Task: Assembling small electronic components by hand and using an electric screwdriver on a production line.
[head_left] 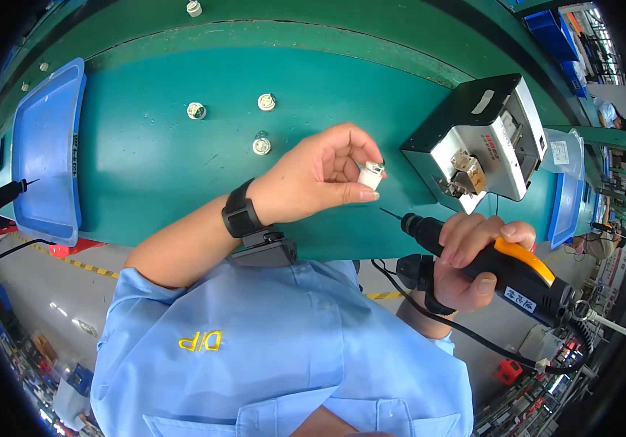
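Pinching a small white fitting (370, 179): your left hand (302, 178). At four o'clock from it, your right hand (466, 255) grips a black screwdriver (506, 271), bit (392, 214) near the fitting. Three white pieces (261, 146) toward ten and eleven; silver-black machine (473, 135), two to three; blue tray (45, 156), nine.

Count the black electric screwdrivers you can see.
2. One black electric screwdriver is in the right hand; the other screwdriver is at the picture's left edge, overlapping the blue tray in this view. More could be hidden in the cluttered background.
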`<state>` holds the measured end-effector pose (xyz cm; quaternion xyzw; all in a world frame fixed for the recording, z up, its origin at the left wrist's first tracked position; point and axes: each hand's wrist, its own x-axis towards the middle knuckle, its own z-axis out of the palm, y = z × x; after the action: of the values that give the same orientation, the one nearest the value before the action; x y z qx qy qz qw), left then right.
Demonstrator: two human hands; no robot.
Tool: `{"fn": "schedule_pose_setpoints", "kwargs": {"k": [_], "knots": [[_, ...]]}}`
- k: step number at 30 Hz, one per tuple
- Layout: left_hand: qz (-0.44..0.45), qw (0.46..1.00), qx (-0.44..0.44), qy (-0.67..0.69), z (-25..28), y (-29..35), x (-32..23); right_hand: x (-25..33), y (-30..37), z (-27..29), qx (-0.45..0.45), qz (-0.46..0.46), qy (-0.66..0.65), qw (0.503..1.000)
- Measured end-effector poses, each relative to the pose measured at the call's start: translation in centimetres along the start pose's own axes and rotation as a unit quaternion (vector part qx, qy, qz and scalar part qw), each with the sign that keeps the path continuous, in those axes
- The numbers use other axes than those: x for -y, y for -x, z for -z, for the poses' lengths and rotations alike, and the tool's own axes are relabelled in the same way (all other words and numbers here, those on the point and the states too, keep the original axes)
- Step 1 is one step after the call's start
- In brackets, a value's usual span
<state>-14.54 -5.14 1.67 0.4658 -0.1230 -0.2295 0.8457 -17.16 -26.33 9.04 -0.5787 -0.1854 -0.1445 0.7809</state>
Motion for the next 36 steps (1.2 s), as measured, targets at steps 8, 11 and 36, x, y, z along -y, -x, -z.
{"fn": "schedule_pose_setpoints", "kwargs": {"k": [8,11,36], "knots": [[0.009,1.000,0.002,-0.001,0.1,0.0,-0.4,-0.3,0.1,-0.1,0.000,-0.007,0.001,1.000],[0.005,1.000,0.003,0.004,0.2,0.0,-0.3,-0.3,0.2,-0.1,-0.004,-0.008,0.002,1.000],[-0.010,1.000,0.012,-0.012,-0.8,0.7,-0.6,0.4,1.4,2.0,0.044,0.058,0.052,0.996]]}}
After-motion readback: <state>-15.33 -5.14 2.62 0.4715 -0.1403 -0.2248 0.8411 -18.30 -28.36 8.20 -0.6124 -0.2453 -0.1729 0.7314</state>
